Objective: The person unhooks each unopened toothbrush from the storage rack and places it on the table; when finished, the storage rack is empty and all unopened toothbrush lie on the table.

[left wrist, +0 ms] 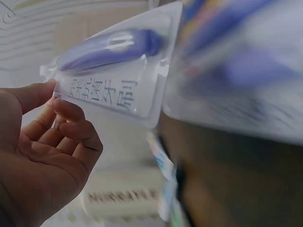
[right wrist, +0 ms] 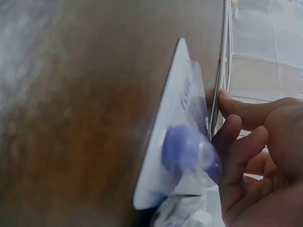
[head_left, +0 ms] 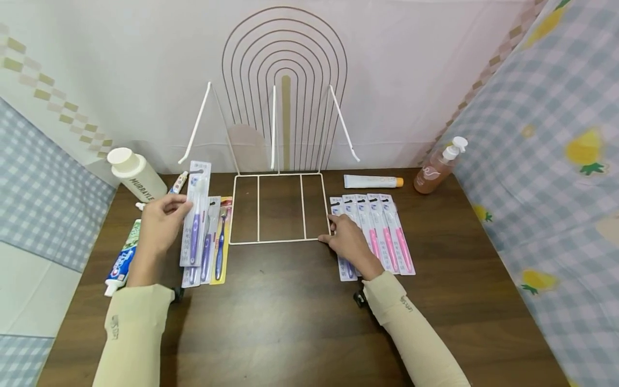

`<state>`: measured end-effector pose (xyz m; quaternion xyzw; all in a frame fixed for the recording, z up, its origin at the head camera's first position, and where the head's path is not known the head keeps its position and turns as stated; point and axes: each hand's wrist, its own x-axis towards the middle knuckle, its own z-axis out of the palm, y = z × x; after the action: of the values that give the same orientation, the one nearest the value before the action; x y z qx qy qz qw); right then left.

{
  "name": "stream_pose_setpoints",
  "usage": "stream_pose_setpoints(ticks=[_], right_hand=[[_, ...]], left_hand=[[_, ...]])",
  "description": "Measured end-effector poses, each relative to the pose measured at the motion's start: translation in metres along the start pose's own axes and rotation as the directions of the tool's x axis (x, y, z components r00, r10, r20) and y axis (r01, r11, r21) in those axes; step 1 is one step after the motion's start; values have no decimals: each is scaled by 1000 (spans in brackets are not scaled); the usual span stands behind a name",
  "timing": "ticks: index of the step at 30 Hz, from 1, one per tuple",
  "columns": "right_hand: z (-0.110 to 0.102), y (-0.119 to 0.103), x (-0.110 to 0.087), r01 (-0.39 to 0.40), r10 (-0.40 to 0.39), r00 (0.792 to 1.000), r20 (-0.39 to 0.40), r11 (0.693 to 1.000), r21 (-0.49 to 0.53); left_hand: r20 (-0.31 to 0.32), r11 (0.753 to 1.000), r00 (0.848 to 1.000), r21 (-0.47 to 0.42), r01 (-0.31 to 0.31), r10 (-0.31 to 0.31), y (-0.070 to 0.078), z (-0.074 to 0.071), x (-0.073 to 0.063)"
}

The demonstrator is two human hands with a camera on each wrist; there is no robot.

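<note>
My left hand (head_left: 162, 223) pinches the edge of a packaged purple toothbrush (head_left: 195, 231) between thumb and fingertips. In the left wrist view this package (left wrist: 111, 71) is raised and tilted. Beneath and beside it lie packaged purple toothbrushes (head_left: 206, 258) and a yellow-backed pack with a blue toothbrush (head_left: 220, 252). My right hand (head_left: 349, 239) reaches the near right corner of a white wire rack (head_left: 278, 241), thumb and forefinger spread at its wires. Under that hand lies another packaged purple toothbrush (head_left: 347, 271), partly hidden. Several packaged pink toothbrushes (head_left: 402, 247) lie alongside in a row.
A white bottle (head_left: 137, 174), a small tube (head_left: 179, 183) and a blue-green toothpaste tube (head_left: 123, 263) are at left. At back right are a white tube with orange cap (head_left: 372, 181) and a pump bottle (head_left: 434, 171). The rack's white prongs (head_left: 344, 123) stick up.
</note>
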<state>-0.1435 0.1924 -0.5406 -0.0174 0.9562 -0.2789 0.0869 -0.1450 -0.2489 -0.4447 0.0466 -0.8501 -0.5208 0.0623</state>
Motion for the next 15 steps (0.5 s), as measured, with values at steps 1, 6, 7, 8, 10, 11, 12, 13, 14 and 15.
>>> stream_pose_setpoints(ticks=[1, 6, 7, 8, 10, 11, 12, 13, 14, 15], right_hand=[[0, 0, 0, 2, -2, 1000, -4, 1000, -2], [-5, -2, -3, 16, -16, 1000, -26, 1000, 1], [-6, -3, -5, 19, -19, 999, -28, 1000, 2], [-7, -4, -6, 21, -21, 999, -31, 1000, 3], [-8, -6, -7, 28, -28, 999, -34, 1000, 5], [-8, -7, -8, 28, -27, 999, -33, 1000, 7], [-8, -7, -8, 28, -28, 999, -32, 1000, 8], [-8, -8, -8, 28, -28, 999, -28, 1000, 6], [-7, -9, -8, 27, -27, 999, -23, 1000, 6], [-7, -10, -8, 27, -27, 999, -17, 1000, 3]], left_hand=[[-11, 1000, 1000, 4, 12, -12, -5, -2, -4], [-12, 997, 998, 58, 59, -58, -27, -12, -19], [-5, 995, 998, 70, 67, -67, -29, -14, -20], [5, 994, 997, 80, 75, -76, -32, -15, -21], [21, 991, 996, 100, 90, -92, -37, -17, -22], [28, 989, 995, 113, 95, -99, -39, -17, -23], [36, 987, 994, 131, 98, -104, -41, -18, -23], [41, 983, 993, 149, 103, -110, -43, -18, -24], [47, 979, 992, 172, 106, -116, -45, -18, -24], [51, 975, 991, 194, 109, -121, -46, -18, -25]])
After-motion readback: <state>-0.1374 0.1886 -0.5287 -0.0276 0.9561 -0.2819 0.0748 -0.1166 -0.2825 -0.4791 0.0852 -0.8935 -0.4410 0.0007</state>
